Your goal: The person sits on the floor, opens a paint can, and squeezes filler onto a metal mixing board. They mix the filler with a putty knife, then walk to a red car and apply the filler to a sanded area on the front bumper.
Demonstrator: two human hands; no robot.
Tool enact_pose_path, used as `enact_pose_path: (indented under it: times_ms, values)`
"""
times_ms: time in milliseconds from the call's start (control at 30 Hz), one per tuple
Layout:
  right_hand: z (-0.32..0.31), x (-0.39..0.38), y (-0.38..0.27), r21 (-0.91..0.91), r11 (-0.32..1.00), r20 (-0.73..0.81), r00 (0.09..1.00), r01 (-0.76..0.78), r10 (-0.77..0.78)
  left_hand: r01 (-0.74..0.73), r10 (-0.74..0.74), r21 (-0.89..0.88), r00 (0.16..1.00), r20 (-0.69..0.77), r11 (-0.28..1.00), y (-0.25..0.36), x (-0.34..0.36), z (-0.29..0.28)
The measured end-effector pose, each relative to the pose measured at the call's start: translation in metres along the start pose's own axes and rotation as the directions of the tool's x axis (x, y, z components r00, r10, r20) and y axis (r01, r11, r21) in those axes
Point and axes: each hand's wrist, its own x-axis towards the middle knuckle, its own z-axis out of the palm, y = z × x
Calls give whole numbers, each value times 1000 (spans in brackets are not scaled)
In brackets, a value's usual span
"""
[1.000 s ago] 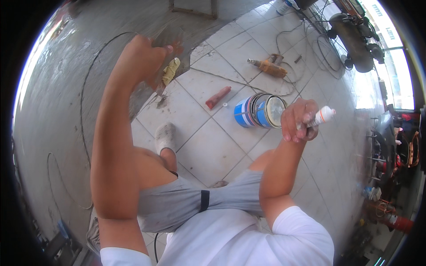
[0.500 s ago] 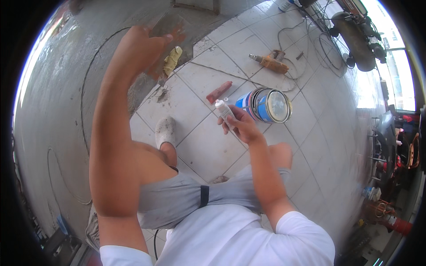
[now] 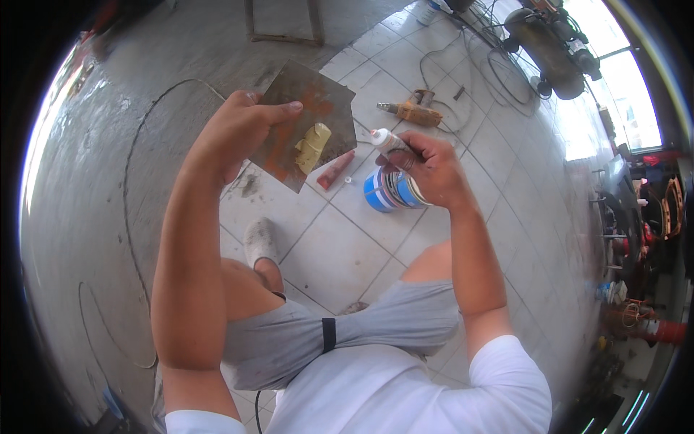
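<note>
Nearest, a white shirt and grey shorts are seen, with a light perforated shoe planted on the tiled floor.

Beyond them, both hands are raised and occupied. A flat, dull metal plate is gripped at its left edge by the left hand; the thumb is laid across its upper face, and the other fingers are largely hidden. The plate is marked with rusty brown smears, and a thick pat of pale yellow paste is borne near its lower right part. A small white tube is held in the closed fingers of the right hand, its reddish tip pointed toward the plate (just beside its right corner in this view, the two not touching).

On the floor below, a blue and white can is partly covered by the right hand. A red tube is seen near the plate's lower edge, with a small white cap just beside it.

Farther off, an orange heat gun is laid on the tiles. A tank-shaped compressor is seen at upper right, and a rectangular frame at the top.
</note>
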Motion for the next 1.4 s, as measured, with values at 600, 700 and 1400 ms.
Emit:
enact_pose_path:
  times_ms: [600,700,1400]
  values:
    - [14,3,17,450,892,-83,997,40,-3,-10,9,-6,997,-82,1000,4,-7,3]
    - [19,2,20,284,949,-166,982,139,-94,-14,14,0,1000,-23,1000,-10,6,-2]
    - [31,-16,8,210,973,-94,992,100,-81,-48,64,102,984,-164,994,9,-14,16]
